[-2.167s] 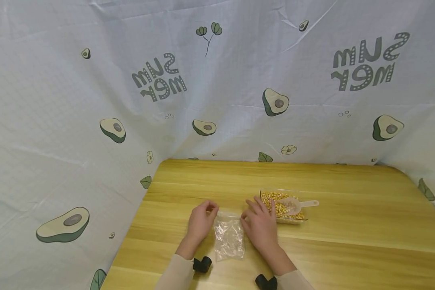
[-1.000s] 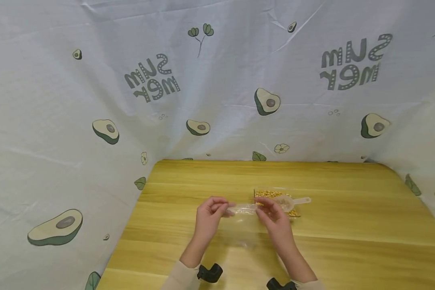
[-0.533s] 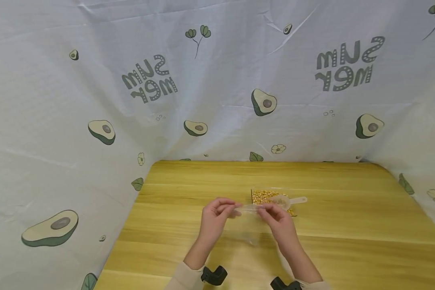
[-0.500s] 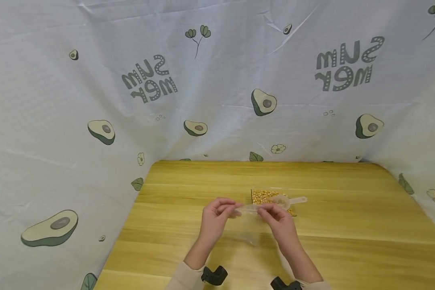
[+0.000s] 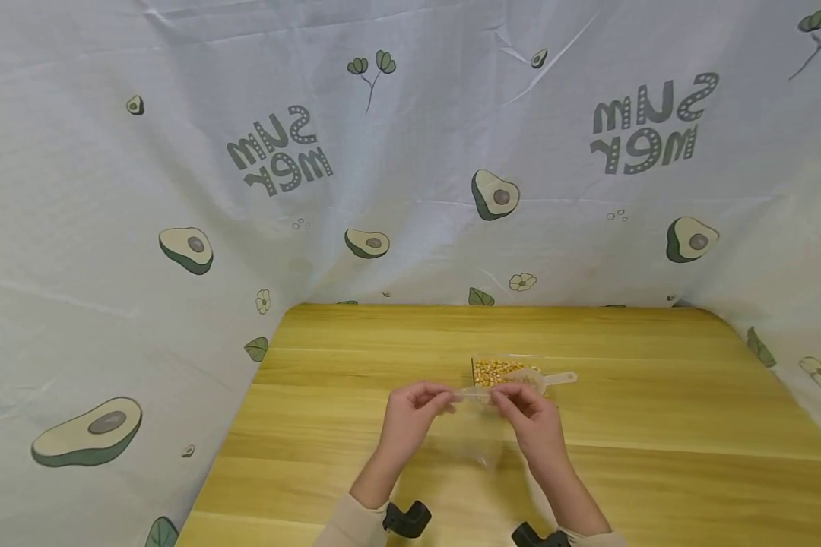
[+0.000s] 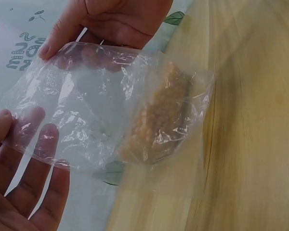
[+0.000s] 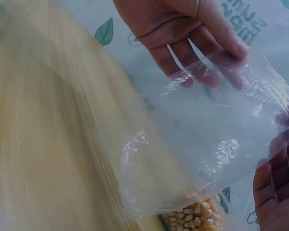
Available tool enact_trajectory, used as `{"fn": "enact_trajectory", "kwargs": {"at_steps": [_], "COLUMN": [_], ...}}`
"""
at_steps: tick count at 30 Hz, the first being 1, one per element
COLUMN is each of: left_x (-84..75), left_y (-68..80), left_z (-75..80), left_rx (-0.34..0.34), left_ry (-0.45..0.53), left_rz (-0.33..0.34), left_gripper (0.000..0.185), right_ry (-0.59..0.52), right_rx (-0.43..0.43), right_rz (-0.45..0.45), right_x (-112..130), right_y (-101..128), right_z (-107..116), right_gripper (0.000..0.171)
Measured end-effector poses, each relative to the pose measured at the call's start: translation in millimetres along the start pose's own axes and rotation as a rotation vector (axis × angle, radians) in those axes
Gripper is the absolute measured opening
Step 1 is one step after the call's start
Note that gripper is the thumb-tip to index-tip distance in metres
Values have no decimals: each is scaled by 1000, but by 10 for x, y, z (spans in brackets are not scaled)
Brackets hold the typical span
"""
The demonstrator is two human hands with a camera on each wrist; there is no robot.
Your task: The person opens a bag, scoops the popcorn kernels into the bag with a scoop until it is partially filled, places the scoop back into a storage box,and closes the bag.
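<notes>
Bag (image 5: 470, 434): 1, clear plastic, lower centre of the head frame, held up off the surface (image 5: 356, 349). Hands: 2, both on it. Left hand (image 5: 409, 419) has its top edge pinched between thumb and fingertips; right hand (image 5: 537, 427) does the same at the other top corner. Each grip is closed down to film thickness. Tray (image 5: 473, 372): 1, clear, right of centre, holding corn kernels (image 5: 490, 371), too many to count. Scoop (image 5: 554, 379): 1, lying in the kernels, handle pointing right over the rim. Black wrist pieces (image 5: 407, 520): 2, bottom of frame, right one cut off by the edge. Sleeves (image 5: 356, 523): 2, both cut off too.

Hidden: near part of tray, behind right hand and bag. Scoop's bowl hard to make out. Bag's lower edge faint in head view. Can't tell if its mouth is parted. Left wrist view shows kernels blurred through the film.
</notes>
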State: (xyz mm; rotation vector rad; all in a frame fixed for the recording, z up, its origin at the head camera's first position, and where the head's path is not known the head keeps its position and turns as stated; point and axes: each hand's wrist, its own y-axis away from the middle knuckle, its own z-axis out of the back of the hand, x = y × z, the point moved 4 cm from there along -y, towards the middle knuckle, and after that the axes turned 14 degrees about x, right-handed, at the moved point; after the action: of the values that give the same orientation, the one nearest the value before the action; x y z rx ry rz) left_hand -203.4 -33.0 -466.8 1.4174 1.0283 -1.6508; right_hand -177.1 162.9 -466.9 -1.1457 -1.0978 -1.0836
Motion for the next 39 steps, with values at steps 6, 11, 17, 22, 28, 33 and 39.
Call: {"fn": "enact_trajectory", "kwargs": {"at_steps": [6,11,17,22,28,33,39], "left_x": [-7,-57,-128,-144,-139,-100,-138], "left_y": [12,1,-31,-48,-55,-62,-2], "left_z": [9,11,6,-3,-1,7,61], "left_rx": [23,120,225,283,277,149,-164], "left_ry": [-53,-139,-219,-229,-279,-303,-387], "left_rz": [2,-17,-38,-17,0,-25,-126], "left_gripper": [16,16,15,15,13,13,14], "right_ry": [84,177,250,230,227,227,234], "right_rx": [102,217,381,508,618,644,596], "right_rz": [20,31,55,18,18,24,4], "right_x": [9,89,189,189,153,161,124], "right_y": [8,-42,-105,-116,-129,-134,-120], "right_z": [43,117,156,146,125,95,81], "right_gripper": [21,26,26,22,20,19,20]}}
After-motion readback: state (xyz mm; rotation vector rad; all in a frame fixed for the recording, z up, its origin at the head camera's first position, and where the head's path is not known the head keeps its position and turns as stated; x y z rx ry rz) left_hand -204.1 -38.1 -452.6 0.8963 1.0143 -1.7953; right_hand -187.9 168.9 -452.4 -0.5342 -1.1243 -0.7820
